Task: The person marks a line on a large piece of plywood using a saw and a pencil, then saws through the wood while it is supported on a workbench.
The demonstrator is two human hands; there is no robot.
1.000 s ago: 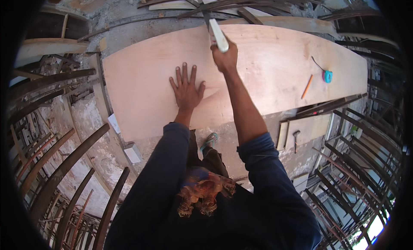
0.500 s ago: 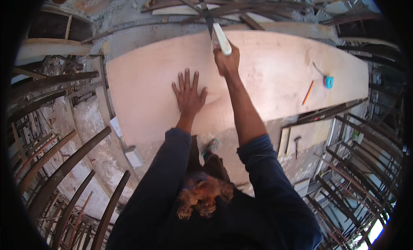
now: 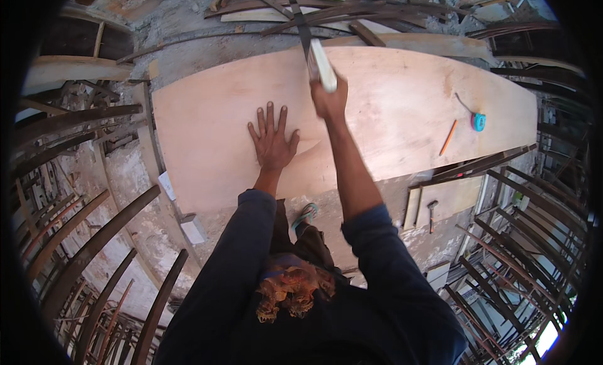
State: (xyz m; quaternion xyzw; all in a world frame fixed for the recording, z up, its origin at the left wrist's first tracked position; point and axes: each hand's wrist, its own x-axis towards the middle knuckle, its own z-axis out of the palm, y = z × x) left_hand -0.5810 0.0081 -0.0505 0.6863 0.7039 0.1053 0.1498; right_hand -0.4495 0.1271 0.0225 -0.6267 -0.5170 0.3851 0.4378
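Observation:
A large pale plywood sheet (image 3: 402, 107) lies in front of me. My left hand (image 3: 274, 142) presses flat on it, left of the middle, with its fingers spread. My right hand (image 3: 329, 98) is closed round the white handle of a handsaw (image 3: 322, 67). The saw's dark blade points away from me, over the sheet's far edge. How deep its teeth sit in the wood I cannot tell. On the right part of the sheet rest an orange pencil (image 3: 448, 138) and a turquoise tape measure (image 3: 478, 122) with a short length of tape drawn out.
Beyond the sheet lies a heap of wood strips (image 3: 352, 12). A hammer (image 3: 432, 215) rests on a smaller board (image 3: 458, 198) at the near right. Curved dark timbers (image 3: 100, 249) stand along the left, with more on the right. My sandalled foot (image 3: 305, 214) shows below the sheet.
My right hand has drawn the handsaw a little nearer to me. The left hand stays flat on the plywood, in nearly the same place.

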